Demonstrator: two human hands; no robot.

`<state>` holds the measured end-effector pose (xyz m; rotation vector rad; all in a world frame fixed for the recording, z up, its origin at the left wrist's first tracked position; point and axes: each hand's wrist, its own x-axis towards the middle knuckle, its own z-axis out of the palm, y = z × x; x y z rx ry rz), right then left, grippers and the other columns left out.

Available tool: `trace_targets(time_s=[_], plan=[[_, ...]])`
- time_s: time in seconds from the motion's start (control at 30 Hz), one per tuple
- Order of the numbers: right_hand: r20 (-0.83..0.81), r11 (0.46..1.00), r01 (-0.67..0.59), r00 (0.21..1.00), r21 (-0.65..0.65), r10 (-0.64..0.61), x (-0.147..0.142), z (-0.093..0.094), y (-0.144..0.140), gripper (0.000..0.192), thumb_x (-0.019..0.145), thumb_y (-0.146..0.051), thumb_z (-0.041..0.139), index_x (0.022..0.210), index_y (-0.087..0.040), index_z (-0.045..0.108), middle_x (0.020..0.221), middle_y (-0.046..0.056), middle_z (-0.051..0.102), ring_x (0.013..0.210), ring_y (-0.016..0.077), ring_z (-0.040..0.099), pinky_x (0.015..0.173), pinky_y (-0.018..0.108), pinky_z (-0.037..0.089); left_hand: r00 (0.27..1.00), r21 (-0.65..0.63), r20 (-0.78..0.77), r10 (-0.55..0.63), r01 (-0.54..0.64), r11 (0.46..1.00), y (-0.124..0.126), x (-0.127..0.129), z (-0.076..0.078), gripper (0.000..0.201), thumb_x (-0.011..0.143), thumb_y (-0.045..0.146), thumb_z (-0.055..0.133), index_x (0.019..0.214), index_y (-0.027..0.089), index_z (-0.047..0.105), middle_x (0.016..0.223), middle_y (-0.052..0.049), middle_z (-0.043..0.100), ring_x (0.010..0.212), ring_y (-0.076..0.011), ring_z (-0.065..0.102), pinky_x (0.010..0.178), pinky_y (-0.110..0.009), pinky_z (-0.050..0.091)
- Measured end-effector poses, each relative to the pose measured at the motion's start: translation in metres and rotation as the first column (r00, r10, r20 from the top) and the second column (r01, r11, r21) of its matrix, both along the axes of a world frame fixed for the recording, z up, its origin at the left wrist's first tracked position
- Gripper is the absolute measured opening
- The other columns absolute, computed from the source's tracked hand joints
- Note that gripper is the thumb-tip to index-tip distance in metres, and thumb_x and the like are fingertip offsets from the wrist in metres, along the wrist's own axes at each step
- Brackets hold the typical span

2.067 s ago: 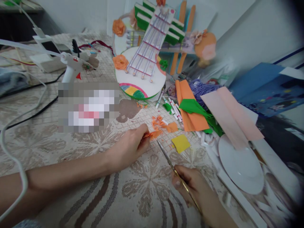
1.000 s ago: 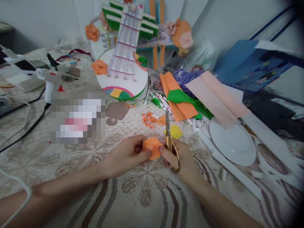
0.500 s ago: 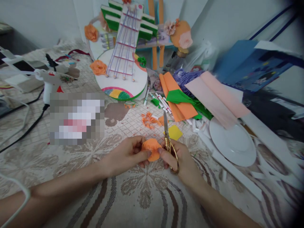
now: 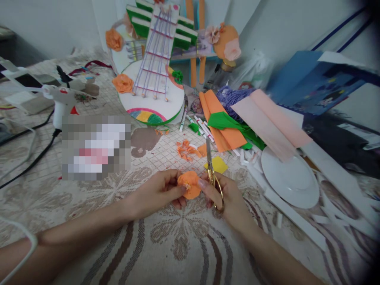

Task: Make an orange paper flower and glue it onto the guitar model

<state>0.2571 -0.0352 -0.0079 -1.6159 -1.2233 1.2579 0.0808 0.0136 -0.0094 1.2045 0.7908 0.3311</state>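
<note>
Hands meet over a formed orange flower (image 4: pixel 190 184): left hand (image 4: pixel 158 193) pinches it, right hand (image 4: pixel 224 198) pinches it while gripping closed scissors (image 4: pixel 211 170); scraps (image 4: pixel 187 149) lie uncleared.

1. A white glue gun (image 4: pixel 61 99) stands at the left on the lace tablecloth (image 4: pixel 178 245), its black cord trailing off to the left.
2. A white guitar-shaped craft model (image 4: pixel 154 75) with purple strings leans against the wall, an orange paper flower (image 4: pixel 122 83) at its left edge.
3. Markers (image 4: pixel 202 127) lie just in front of the model.
4. Folded orange crepe paper (image 4: pixel 221 118) lies under green crepe paper (image 4: pixel 228 122), with pale pink paper (image 4: pixel 273 122) across both.
5. Orange paper scraps (image 4: pixel 186 149) lie scattered beside a yellow paper square (image 4: pixel 219 165).
6. A white plate (image 4: pixel 289 178) sits at the right.
7. A blue box (image 4: pixel 311 81) stands behind it.
</note>
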Motion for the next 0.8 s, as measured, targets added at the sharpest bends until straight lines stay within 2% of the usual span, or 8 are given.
trace_targets(time_s=[0.07,0.13,0.17,0.23,0.33,0.43,0.6,0.8], plan=[[0.042,0.989,0.097,0.994,0.107,-0.102,0.000,0.000,-0.003,0.017,0.075,-0.034,0.062,0.079,-0.018,0.057,0.054,-0.006,0.047,0.045,0.0092,0.044,0.044,0.020,0.039,1.000,0.002,0.009,0.008,-0.008,1.000,0.000,0.000,-0.001,0.016,0.083,0.031,0.051,0.083,0.016,0.049,0.068,0.000,0.061,0.062,-0.0105,0.058,0.063,-0.026,0.050],[0.108,0.957,0.164,0.975,0.241,-0.194,-0.001,0.001,-0.008,0.015,0.076,-0.032,0.061,0.082,-0.019,0.059,0.057,-0.005,0.051,0.047,0.0095,0.045,0.044,0.020,0.039,1.000,0.026,-0.001,0.025,-0.025,0.999,-0.001,-0.001,-0.002,0.015,0.083,0.031,0.050,0.084,0.016,0.049,0.069,0.000,0.060,0.062,-0.0111,0.058,0.063,-0.027,0.049],[0.140,0.945,0.150,0.970,0.290,-0.197,-0.002,0.001,-0.010,0.013,0.076,-0.030,0.060,0.083,-0.019,0.060,0.058,-0.004,0.053,0.047,0.0097,0.046,0.044,0.020,0.038,0.999,0.056,-0.008,0.039,-0.039,0.998,-0.001,-0.001,-0.002,0.014,0.083,0.030,0.050,0.083,0.016,0.048,0.069,0.000,0.060,0.063,-0.0114,0.058,0.063,-0.027,0.049],[0.193,0.941,0.042,0.975,0.335,-0.112,-0.004,0.001,-0.015,0.009,0.077,-0.025,0.058,0.083,-0.019,0.062,0.058,-0.003,0.055,0.047,0.0099,0.047,0.044,0.020,0.038,0.997,0.140,-0.014,0.072,-0.069,0.988,-0.002,-0.001,-0.002,0.012,0.082,0.028,0.050,0.082,0.016,0.048,0.071,0.001,0.058,0.065,-0.0116,0.058,0.063,-0.027,0.048],[0.216,0.941,-0.116,0.975,0.319,0.047,-0.007,0.000,-0.019,0.011,0.078,-0.022,0.057,0.085,-0.019,0.064,0.061,-0.002,0.058,0.049,0.0101,0.049,0.046,0.020,0.039,0.995,0.222,-0.021,0.095,-0.088,0.971,-0.004,-0.001,-0.002,0.010,0.082,0.026,0.049,0.082,0.016,0.049,0.074,0.000,0.058,0.067,-0.0118,0.057,0.063,-0.026,0.048],[0.191,0.943,-0.150,0.977,0.295,0.096,-0.009,-0.003,-0.019,0.014,0.078,-0.020,0.056,0.089,-0.019,0.065,0.066,-0.001,0.061,0.053,0.0105,0.053,0.049,0.020,0.041,0.996,0.229,-0.021,0.092,-0.085,0.970,-0.004,0.000,-0.001,0.010,0.083,0.026,0.048,0.083,0.015,0.049,0.076,-0.001,0.059,0.067,-0.0123,0.057,0.063,-0.027,0.047],[0.239,0.937,-0.166,0.966,0.306,0.093,-0.011,-0.005,-0.016,0.012,0.078,-0.019,0.056,0.085,-0.017,0.065,0.060,-0.002,0.056,0.050,0.0093,0.047,0.046,0.019,0.037,0.994,0.203,0.003,0.108,-0.106,0.973,-0.004,0.000,-0.002,0.009,0.082,0.023,0.049,0.084,0.014,0.049,0.075,-0.001,0.059,0.066,-0.0120,0.057,0.063,-0.026,0.047],[0.259,0.945,-0.088,0.966,0.315,0.004,-0.009,-0.005,-0.013,0.014,0.080,-0.024,0.054,0.085,-0.015,0.064,0.056,-0.003,0.049,0.046,0.0086,0.040,0.042,0.019,0.032,0.992,0.205,0.010,0.129,-0.128,0.970,-0.004,-0.001,-0.004,0.006,0.081,0.020,0.049,0.083,0.015,0.049,0.073,0.000,0.058,0.064,-0.0112,0.057,0.062,-0.025,0.048]])
